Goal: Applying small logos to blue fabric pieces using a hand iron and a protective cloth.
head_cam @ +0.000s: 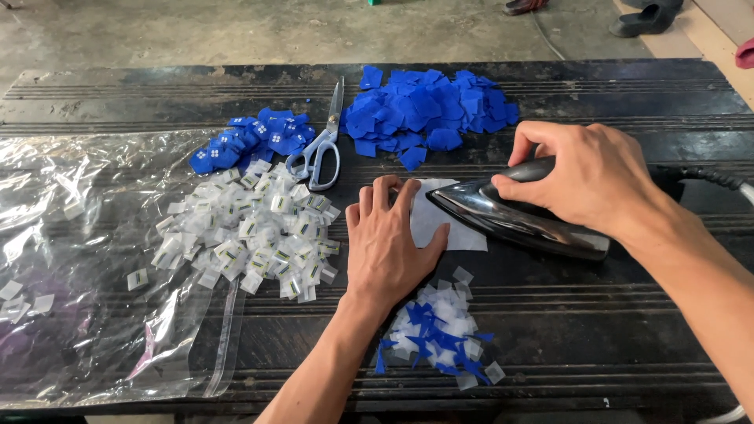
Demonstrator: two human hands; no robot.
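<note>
**Q:** Dark ribbed tabletop [613,330], worn and scuffed, over a concrete floor: what does each hand grip?

**A:** Right hand [585,177] is closed round the black handle of a clothes iron [510,216], fingers curled over the top, thumb along the near side. The iron's polished metal nose rests on a white fabric sheet [448,228]. Left hand [389,239] lies flat and open, fingers spread, pinning that sheet just left of the iron's tip; it grasps nothing.

**Q:** What is hidden or cut off?

**A:** The left palm covers the sheet's left part, the iron its right edge. The iron's cord [711,177] runs off the right border. Shoes at the top edge are cropped.

**Q:** Materials and shapes near the grip?

**A:** Below the left wrist sits a small heap of white and blue scraps [440,334]. Beyond the iron's tip lies a mound of blue fabric squares [428,114]. Left of the flat hand: steel scissors [322,141] with pale handles, blue patches with white marks [251,141], small clear-wrapped white pieces [251,235], and a crinkled transparent plastic bag [78,267]
</note>
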